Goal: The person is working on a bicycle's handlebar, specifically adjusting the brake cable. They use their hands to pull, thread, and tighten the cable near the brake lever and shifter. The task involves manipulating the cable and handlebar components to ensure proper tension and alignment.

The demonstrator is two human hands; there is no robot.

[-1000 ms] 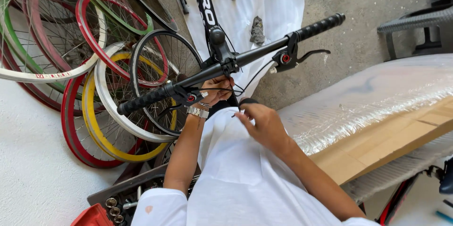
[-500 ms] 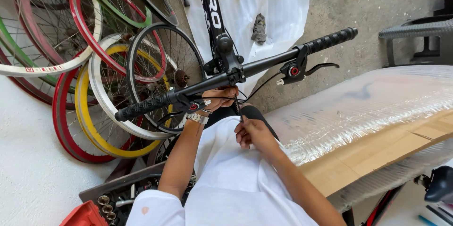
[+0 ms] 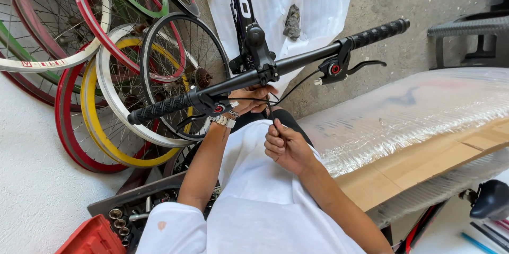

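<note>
Centrally, a thin black brake cable [image 3: 286,92] looped down from the straight black handlebar [image 3: 297,62] crossing the middle of the frame. The right hand [image 3: 286,148] sat just below it, fingers curled and pinching the cable's end. The left hand [image 3: 253,101] reached up under the bar beside the left brake lever [image 3: 204,113], fingers bent around the cable there; a metal watch [image 3: 222,120] ringed the wrist. Ribbed rubber grips capped the bar. Spoked wheels [image 3: 106,73] with red, yellow and white rims leaned at the upper left, and a bubble-wrapped cardboard package [image 3: 413,127] lay at the right.
</note>
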